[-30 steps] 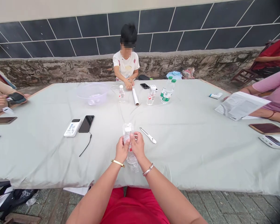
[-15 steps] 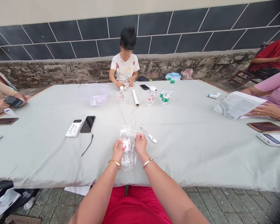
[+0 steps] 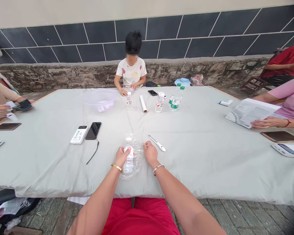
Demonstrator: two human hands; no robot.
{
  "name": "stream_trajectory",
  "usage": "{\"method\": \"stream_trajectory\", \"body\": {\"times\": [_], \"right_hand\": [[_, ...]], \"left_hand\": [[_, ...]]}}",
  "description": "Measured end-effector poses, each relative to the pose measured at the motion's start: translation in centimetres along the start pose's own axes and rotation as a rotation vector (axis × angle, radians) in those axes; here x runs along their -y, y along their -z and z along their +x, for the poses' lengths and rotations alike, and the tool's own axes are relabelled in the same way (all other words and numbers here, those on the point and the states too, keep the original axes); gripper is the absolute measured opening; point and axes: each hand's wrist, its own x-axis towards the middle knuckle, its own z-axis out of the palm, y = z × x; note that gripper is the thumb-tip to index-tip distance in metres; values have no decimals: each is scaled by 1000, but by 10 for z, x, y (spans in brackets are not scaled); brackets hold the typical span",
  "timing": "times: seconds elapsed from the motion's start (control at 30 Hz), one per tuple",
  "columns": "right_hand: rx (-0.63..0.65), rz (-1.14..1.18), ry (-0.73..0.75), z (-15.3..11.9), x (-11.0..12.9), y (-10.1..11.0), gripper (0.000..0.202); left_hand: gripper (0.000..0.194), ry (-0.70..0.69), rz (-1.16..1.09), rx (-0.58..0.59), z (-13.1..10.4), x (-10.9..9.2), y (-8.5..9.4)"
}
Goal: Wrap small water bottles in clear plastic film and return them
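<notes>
In front of me a small clear water bottle (image 3: 129, 163) with a white cap and a red-and-white label lies on the covered table, with thin clear plastic wrap (image 3: 137, 160) around it. My left hand (image 3: 122, 156) is closed on the bottle, its thumb across the label. On the other side my right hand (image 3: 150, 152) pinches the edge of the plastic wrap and holds it out from the bottle. Just beyond the right hand lies a white utility knife (image 3: 157, 143).
A power bank (image 3: 78, 135) and a black phone (image 3: 93, 130) with a strap lie to the left. Farther off stand a clear basin (image 3: 100, 97), a white roll (image 3: 143, 103) and several bottles (image 3: 176, 99). Across sits a person (image 3: 131, 70); others sit at both sides.
My left hand and the bottle have shifted slightly left. My right hand has drawn the plastic wrap a little to the right, so it spreads wider.
</notes>
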Motion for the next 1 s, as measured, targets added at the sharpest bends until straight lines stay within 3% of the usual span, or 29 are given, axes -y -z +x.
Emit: {"method": "stream_trajectory", "body": {"times": [0.13,0.33,0.43,0.53,0.6,0.73,0.8,1.0], "right_hand": [[46,-106,18,4,1,1,17],[78,-193,34,5,0,1,23],[88,-226,56,3,1,0,24],[91,-256,68,2,1,-1,24],[92,-263,69,3,0,-1,23],[90,-238,80,5,0,-3,23],[87,-213,75,6,1,-2,21],[105,-133,42,16,0,17,24]], "left_hand": [[36,-53,259,-47,4,-4,5],[52,-183,885,-103,-5,-25,6],[55,-220,905,-40,-13,-29,-6],[71,-221,907,51,-15,-26,-8],[72,-202,881,41,-10,-21,6],[55,-121,810,-46,4,-12,52],[46,-116,801,-59,6,-10,68],[46,-91,769,-15,0,-9,64]]}}
